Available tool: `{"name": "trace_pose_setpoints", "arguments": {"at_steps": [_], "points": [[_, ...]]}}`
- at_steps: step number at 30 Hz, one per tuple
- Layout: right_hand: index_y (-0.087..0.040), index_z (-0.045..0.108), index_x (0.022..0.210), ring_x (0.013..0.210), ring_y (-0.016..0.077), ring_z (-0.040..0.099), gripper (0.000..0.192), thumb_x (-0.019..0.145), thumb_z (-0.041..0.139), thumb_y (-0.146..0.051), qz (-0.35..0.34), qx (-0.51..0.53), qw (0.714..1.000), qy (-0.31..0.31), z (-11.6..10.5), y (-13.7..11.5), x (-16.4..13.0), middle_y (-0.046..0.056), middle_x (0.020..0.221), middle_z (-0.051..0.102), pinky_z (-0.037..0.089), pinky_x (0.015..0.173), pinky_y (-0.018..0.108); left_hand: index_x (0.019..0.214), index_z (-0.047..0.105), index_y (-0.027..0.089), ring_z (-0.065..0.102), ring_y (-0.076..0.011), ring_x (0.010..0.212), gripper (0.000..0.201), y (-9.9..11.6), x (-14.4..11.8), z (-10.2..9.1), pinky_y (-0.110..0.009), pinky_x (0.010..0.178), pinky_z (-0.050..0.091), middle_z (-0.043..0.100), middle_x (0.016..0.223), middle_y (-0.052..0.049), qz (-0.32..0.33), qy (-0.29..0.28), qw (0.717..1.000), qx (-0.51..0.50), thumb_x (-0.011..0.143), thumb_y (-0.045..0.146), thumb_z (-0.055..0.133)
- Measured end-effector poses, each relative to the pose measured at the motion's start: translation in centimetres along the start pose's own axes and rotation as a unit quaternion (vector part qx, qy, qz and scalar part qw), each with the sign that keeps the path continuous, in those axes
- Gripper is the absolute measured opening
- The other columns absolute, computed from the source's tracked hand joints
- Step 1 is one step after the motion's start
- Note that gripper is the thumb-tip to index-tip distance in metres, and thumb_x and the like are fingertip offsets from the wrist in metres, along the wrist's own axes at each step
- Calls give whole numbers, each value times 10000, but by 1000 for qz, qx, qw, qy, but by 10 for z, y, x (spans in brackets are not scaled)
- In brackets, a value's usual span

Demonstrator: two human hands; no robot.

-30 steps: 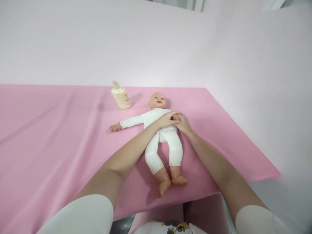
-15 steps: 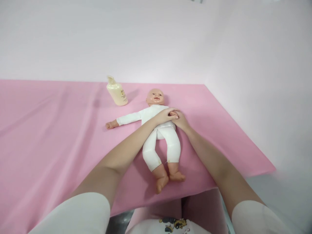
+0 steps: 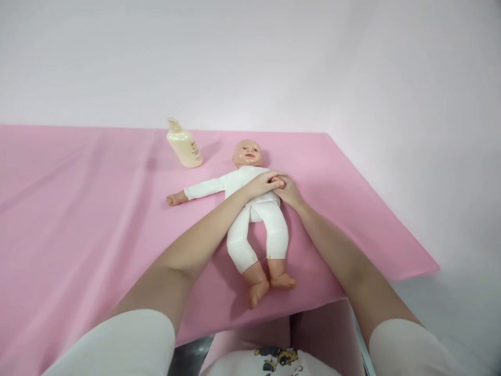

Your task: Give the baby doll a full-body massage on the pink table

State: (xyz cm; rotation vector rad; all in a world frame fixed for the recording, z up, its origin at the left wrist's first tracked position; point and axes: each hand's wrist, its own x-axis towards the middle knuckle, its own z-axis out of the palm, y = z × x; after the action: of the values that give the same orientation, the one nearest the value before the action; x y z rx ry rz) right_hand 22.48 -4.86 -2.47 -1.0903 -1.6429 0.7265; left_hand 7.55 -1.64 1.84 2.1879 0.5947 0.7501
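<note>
1 container is in view: a pale yellow pump bottle (image 3: 185, 148) on the pink-covered surface (image 3: 97, 235), left of centre in the upper half of the frame. It leans toward the left in this view, with a small printed label on its right side. How full it is cannot be told.

The doll (image 3: 260, 210), in a white suit, lies face up near the middle of the frame, head toward the top, feet toward the bottom. 1 of its arms stretches out to the left of the frame; the small hand of the other is between the person's 2 hands. The left hand (image 3: 265, 183) reaches across the doll's chest, fingers curled over that small hand and thumb below it. The right hand (image 3: 290, 190) closes around it from the right; its fingers are mostly hidden, so how tightly they grip cannot be told.

Against 0.5 s ago, the bottle, doll and surface all sit slightly higher and farther left in the frame, as if the camera shifted. The sliver of a grey fixture at the top edge has left the frame. The 2 hands keep nearly the same hold.
</note>
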Motion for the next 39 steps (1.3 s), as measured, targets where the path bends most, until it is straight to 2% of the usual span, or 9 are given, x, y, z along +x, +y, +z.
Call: {"name": "trace_pose_setpoints", "arguments": {"at_steps": [5,10,14,19,24,27,30,34,39], "points": [[-190,704,921,904,193,674,220,796,607,-342,-54,-5,998,-29,-2,0,2,35,965,728,520,832,304,1252,614,154,575,-261,1174,648,1,1,0,-395,1062,400,632,1268,-129,8,-8,1000,16,711,495,719],[-197,702,943,967,207,671,258,833,561,-383,-42,4,999,-29,-2,1,3,43,1007,725,514,883,331,1177,671,176,590,-242,1145,492,-2,2,0,-384,1052,396,662,1212,-115,36,-9,999,-11,822,509,599],[-197,694,946,988,224,665,285,810,587,-423,-30,-1,999,-19,-1,2,2,59,1029,714,515,905,361,1085,714,181,582,-254,1167,417,-3,2,-1,-385,1064,378,670,1193,-118,52,-5,998,-42,817,484,612],[-226,643,1089,1066,241,635,361,767,664,-390,-9,-22,1000,17,1,0,2,62,1134,673,507,938,393,928,715,174,552,-257,1212,289,0,1,1,-402,1086,346,686,1142,-115,40,30,996,-69,818,428,631],[-205,545,1208,1131,225,592,469,799,643,-414,-55,-22,998,33,2,3,2,84,1200,620,476,990,372,890,650,164,613,-218,1025,381,-5,3,2,-371,990,416,697,1032,-99,27,105,988,-111,845,530,557],[-202,565,1163,1094,219,593,427,844,586,-485,-53,-48,997,38,1,6,1,84,1156,633,470,979,372,863,625,164,603,-199,951,415,-8,4,1,-342,940,426,687,953,-71,2,132,981,-139,821,572,566],[-204,595,1094,1010,209,613,391,893,500,-526,-44,-56,997,33,1,7,1,71,1066,658,484,929,364,833,606,164,595,-183,887,411,-8,3,0,-318,892,427,670,881,-49,-23,134,974,-183,802,574,578],[-226,577,1162,1028,197,620,391,927,448,-511,-63,-48,997,3,0,9,1,55,1102,661,482,929,349,783,584,168,596,-170,847,379,-5,2,0,-309,868,430,661,841,-36,-36,134,966,-220,775,546,616],[-203,600,1071,984,227,618,374,836,599,-493,-85,-98,992,-3,0,10,3,61,1039,665,488,907,383,673,553,156,594,-150,765,367,1,1,1,-306,822,447,651,760,-32,-64,114,962,-240,742,500,661]]}}
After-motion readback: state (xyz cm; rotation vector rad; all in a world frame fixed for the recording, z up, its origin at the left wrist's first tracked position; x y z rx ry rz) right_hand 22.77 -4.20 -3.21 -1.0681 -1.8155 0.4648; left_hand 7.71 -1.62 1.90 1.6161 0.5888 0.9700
